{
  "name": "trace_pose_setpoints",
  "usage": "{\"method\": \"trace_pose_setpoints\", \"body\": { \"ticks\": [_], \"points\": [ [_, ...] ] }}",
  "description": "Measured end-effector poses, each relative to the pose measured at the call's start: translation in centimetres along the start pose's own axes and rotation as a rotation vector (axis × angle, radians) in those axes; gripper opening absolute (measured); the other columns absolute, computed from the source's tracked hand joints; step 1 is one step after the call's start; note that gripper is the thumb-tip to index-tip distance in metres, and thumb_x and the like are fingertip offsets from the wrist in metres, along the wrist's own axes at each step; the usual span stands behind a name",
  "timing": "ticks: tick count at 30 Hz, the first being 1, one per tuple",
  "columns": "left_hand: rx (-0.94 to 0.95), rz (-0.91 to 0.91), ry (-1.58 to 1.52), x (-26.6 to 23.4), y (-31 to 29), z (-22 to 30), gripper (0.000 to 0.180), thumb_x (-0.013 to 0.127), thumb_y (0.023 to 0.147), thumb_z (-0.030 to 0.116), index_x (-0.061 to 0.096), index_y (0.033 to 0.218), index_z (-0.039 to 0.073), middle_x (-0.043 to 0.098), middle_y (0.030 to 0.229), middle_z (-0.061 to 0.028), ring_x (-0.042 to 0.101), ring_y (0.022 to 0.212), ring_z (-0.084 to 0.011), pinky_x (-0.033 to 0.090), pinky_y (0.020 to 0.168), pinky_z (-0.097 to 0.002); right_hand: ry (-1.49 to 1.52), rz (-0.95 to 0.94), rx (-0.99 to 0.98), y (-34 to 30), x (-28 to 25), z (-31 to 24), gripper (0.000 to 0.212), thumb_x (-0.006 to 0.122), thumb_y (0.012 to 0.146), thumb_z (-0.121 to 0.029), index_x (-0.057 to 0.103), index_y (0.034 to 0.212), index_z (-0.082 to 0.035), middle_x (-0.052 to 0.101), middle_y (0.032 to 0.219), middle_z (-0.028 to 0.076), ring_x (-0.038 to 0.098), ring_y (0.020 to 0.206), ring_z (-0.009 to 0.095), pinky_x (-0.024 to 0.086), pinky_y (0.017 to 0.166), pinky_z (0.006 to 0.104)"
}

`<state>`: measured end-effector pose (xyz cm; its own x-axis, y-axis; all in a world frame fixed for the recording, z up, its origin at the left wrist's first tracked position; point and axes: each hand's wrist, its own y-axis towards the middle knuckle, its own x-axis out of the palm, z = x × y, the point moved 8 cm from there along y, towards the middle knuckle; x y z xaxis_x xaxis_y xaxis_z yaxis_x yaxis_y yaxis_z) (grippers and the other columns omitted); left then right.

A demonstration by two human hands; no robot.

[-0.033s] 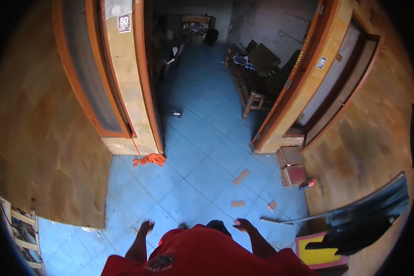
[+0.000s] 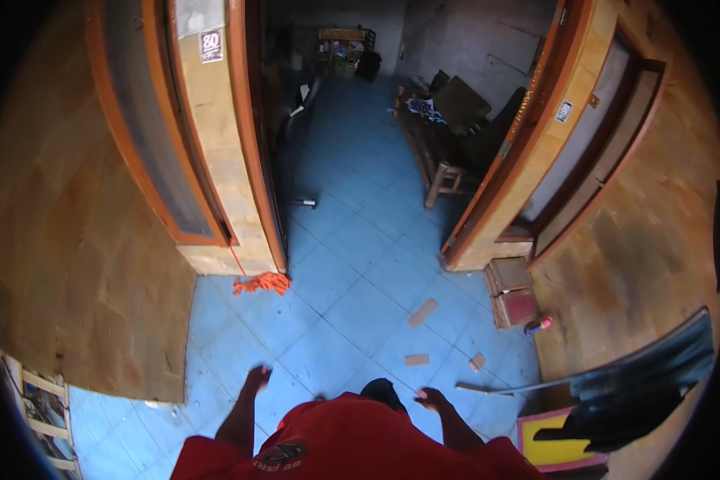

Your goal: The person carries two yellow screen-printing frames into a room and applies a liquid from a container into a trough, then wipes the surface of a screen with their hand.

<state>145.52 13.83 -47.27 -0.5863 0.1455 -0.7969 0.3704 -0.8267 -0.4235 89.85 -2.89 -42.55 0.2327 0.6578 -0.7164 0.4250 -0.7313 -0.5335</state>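
Observation:
My left hand hangs beside my body above the blue tiled floor, holding nothing I can see, its fingers loosely apart. My right hand hangs at my other side, also with fingers apart and no object in it. Both stay clear of everything around them. Ahead of the right hand, flat brown rectangular pieces lie on the tiles: a long piece, a shorter piece and a small piece. The red shirt covers my body between the arms.
Ahead is an open doorway with a wooden bench inside on the right. An orange cloth lies by the left door post. Brown blocks stand at the right post. A metal rod and dark cloth extend from the right.
My left hand has swung slightly forward. The right hand has shifted a little right and down. The surroundings sit slightly lower in the picture; nothing has been taken hold of.

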Motion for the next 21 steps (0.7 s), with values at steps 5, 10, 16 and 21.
{"method": "trace_pose_setpoints", "body": {
  "ticks": [5,10,16,21],
  "points": [
    [0.357,0.306,-0.305,-22.0,22.4,21.2,0.022,0.051,0.087,0.026,0.057,0.084,0.005,0.06,0.077,-0.012,0.058,0.074,-0.0245,0.045,0.069,-0.0363,0.075,0.016,0.467,2.7,-0.6,18.1,0.043,0.069,0.069,-0.048,0.065,0.084,-0.008,0.065,0.085,0.013,0.062,0.084,0.029,0.047,0.076,0.0374],
    [0.219,0.282,-0.427,-22.0,33.4,18.1,0.025,0.047,0.087,0.026,0.058,0.083,0.004,0.059,0.076,-0.0143,0.058,0.074,-0.0283,0.044,0.069,-0.0369,-0.038,-0.024,0.215,18.1,-7.0,23.9,0.042,0.072,0.068,-0.048,0.063,0.074,-0.008,0.064,0.072,0.009,0.061,0.07,0.023,0.048,0.069,0.037],
    [-0.383,-0.206,-0.11,-9.8,31.1,16.5,0.029,0.051,0.084,0.032,0.059,0.084,0.005,0.06,0.078,-0.0154,0.059,0.077,-0.0298,0.045,0.068,-0.0403,0.346,0.098,0.31,37.4,-30.2,13.3,0.026,0.075,0.068,-0.026,0.059,0.071,-0.007,0.059,0.063,0.004,0.055,0.059,0.016,0.047,0.058,0.0333],
    [-0.663,-0.367,-0.178,-8.0,36.0,18.2,0.032,0.054,0.082,0.036,0.06,0.084,0.005,0.061,0.08,-0.0166,0.059,0.079,-0.0312,0.045,0.068,-0.0422,-0.125,0.165,-0.279,56.7,-45.5,3.7,0.017,0.068,0.074,-0.015,0.062,0.087,-0.006,0.065,0.084,0.009,0.062,0.066,0.021,0.049,0.063,0.035]
  ]
}}
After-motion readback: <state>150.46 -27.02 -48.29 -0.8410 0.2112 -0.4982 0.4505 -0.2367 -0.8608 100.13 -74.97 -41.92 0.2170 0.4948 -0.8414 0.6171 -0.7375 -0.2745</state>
